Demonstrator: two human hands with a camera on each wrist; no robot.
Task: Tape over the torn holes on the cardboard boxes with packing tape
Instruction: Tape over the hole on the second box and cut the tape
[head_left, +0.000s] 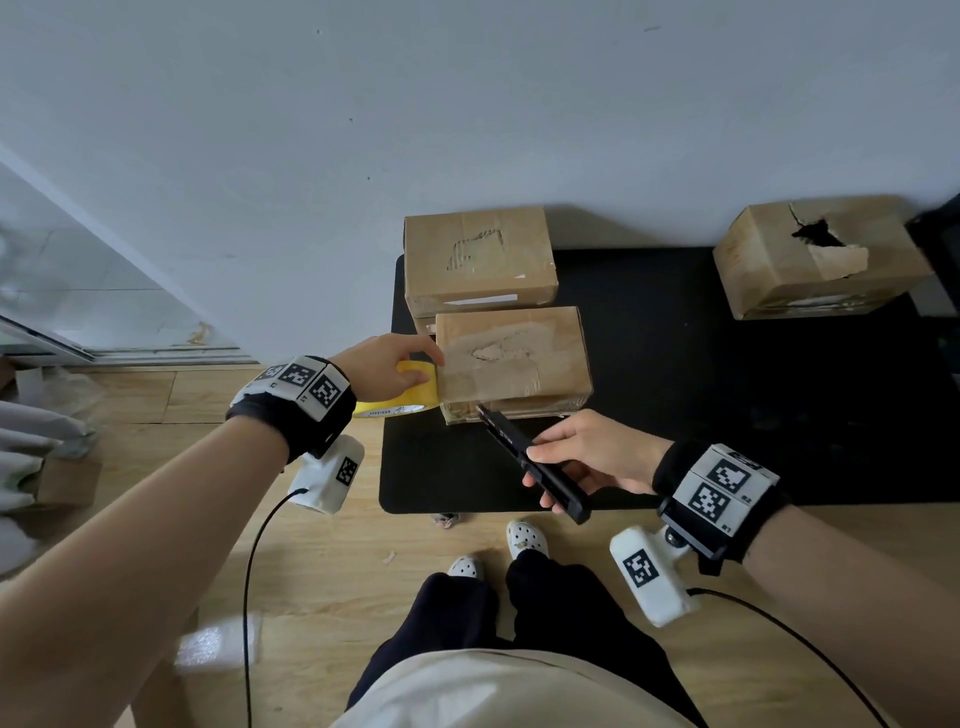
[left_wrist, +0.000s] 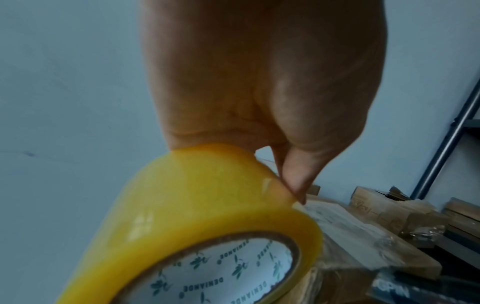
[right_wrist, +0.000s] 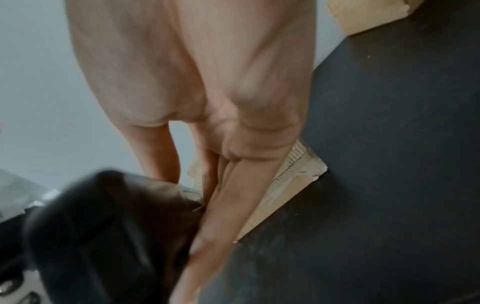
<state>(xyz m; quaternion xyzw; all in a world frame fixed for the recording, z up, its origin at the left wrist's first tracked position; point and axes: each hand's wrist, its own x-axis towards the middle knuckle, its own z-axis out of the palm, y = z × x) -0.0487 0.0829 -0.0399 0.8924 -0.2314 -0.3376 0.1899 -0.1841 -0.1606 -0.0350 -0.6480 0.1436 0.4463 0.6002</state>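
A yellow roll of packing tape (head_left: 402, 392) (left_wrist: 207, 205) is held at the left edge of the near cardboard box (head_left: 511, 358), gripped from above by my left hand (head_left: 387, 364) (left_wrist: 259, 123). Clear tape covers the tear on that box's top. My right hand (head_left: 582, 460) (right_wrist: 221, 185) grips a black utility knife (head_left: 532, 462) (right_wrist: 103, 236), whose tip points at the box's near left corner. A second box (head_left: 478, 257) with a taped tear stands behind. A third box (head_left: 815, 254) at the far right has an open torn hole.
The boxes rest on a black table (head_left: 675, 389) against a pale wall. Wooden floor lies below, with my feet in white clogs (head_left: 524, 538) near the table's front edge. A metal shelf frame (left_wrist: 446, 144) stands to the right.
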